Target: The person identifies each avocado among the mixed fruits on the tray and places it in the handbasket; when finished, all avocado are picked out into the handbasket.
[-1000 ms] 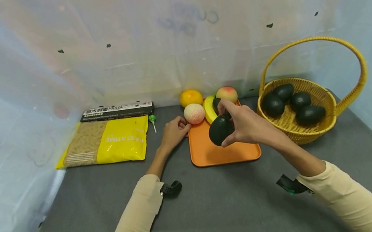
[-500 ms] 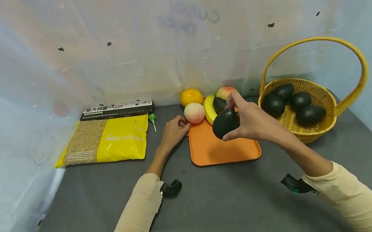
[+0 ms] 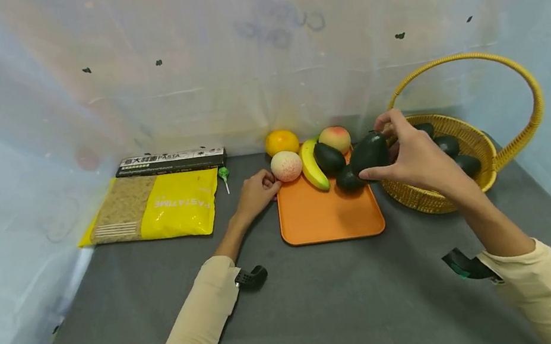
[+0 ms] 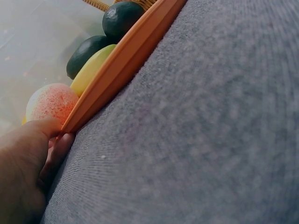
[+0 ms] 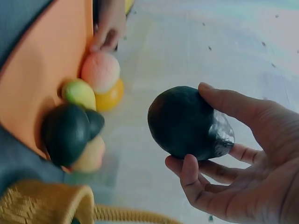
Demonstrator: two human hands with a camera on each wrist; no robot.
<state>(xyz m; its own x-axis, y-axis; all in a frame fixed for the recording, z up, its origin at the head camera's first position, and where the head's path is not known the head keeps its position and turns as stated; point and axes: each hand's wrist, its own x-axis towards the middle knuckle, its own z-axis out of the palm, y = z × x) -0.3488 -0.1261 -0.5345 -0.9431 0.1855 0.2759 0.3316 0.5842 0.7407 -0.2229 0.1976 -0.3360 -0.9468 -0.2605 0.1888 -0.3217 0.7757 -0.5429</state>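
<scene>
My right hand (image 3: 416, 158) holds a dark green avocado (image 3: 371, 154) between thumb and fingers, raised between the tray and the basket. In the right wrist view the held avocado (image 5: 182, 123) is gripped at one end. On the orange tray (image 3: 329, 220) lie a banana (image 3: 311, 167), an avocado (image 3: 329, 158) and another avocado (image 3: 348, 179), partly hidden by the held one. A pale speckled peach (image 3: 286, 166), an orange (image 3: 281, 143) and a pinkish peach (image 3: 334, 139) are at its back. My left hand (image 3: 256, 196) pinches the tray's left rim, thumb on top in the left wrist view.
A yellow wicker basket (image 3: 412, 198) with a tall handle stands right of the tray, with several avocados inside. At the left lie a yellow pasta bag (image 3: 178, 205), a black pasta box (image 3: 171, 163) and a green lollipop (image 3: 223, 173). A pale sheet hangs behind.
My right hand has carried the avocado rightward from over the tray to near the basket. An avocado on the tray behind it has come into view. My left hand stays at the tray's rim.
</scene>
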